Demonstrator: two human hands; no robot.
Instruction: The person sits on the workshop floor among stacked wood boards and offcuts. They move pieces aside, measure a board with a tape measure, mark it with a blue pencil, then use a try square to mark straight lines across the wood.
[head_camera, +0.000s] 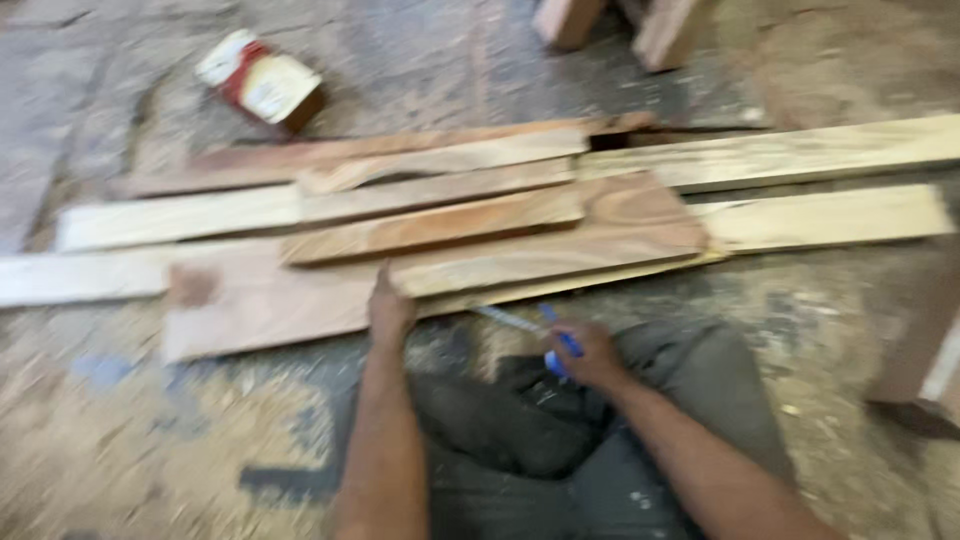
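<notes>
Several wooden planks (500, 235) lie side by side on a dusty floor in front of me, some pale, some reddish brown. My left hand (388, 305) rests on the near edge of a wide reddish plank (260, 305), fingers together. My right hand (590, 355) is closed around a blue tape measure (560, 350), and a short length of its blade (505, 320) sticks out toward the planks. Both forearms reach out over my dark grey trousers (560, 440). The picture is blurred by motion.
A red and white can (262, 80) lies on its side on the floor at the back left. Two wooden legs (620, 25) stand at the back. Another wooden piece (925, 360) stands at the right edge. Sawdust covers the floor (120, 440).
</notes>
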